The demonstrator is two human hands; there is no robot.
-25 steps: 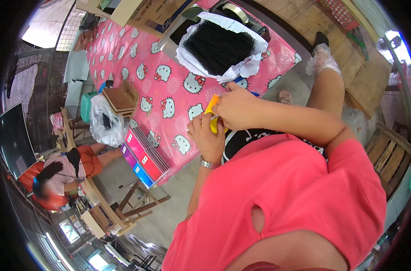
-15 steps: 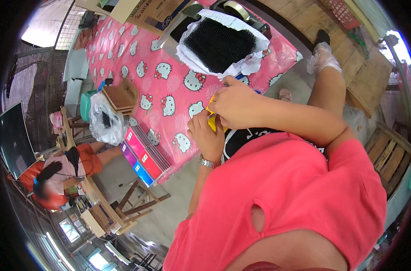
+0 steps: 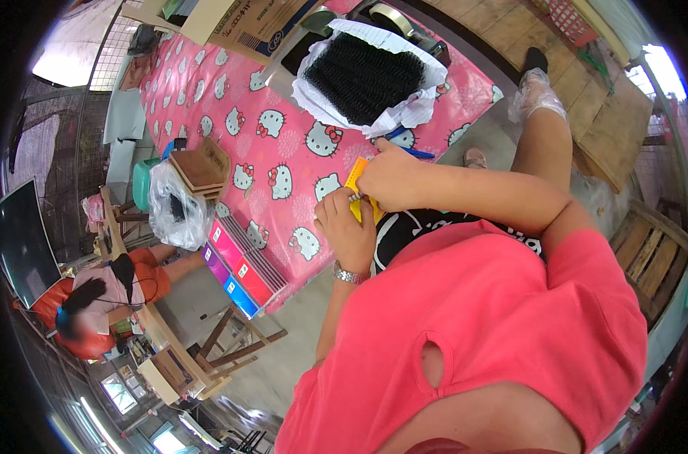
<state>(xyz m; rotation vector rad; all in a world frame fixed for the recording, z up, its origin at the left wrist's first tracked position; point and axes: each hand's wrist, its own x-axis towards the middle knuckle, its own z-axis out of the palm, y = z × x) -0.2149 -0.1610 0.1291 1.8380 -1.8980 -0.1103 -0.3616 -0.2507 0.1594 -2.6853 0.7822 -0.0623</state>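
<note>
At the near edge of the pink table, both hands are closed on a flat yellow piece (image 3: 354,175) with small marks along its edge. My left hand (image 3: 346,219), with a metal watch (image 3: 350,272) at its wrist, grips the lower part. From the right, my right hand (image 3: 385,178) pinches it higher up. Between the fingers is a small greyish thing (image 3: 355,197), too small to name. A blue pen (image 3: 418,153) lies just beyond my right hand. Behind it, crumpled white paper (image 3: 319,97) holds a black ridged mesh-like bundle (image 3: 363,74).
Pink and blue boxes (image 3: 242,276) stand at the table's left corner, beside brown boards (image 3: 198,172) and a clear plastic bag (image 3: 173,216). A cardboard box (image 3: 253,30) and a tape roll (image 3: 391,19) are at the far side. Another person (image 3: 109,295) sits at left.
My right hand has shifted slightly, so more of the yellow piece and the blue pen shows. Both hands keep their hold.
</note>
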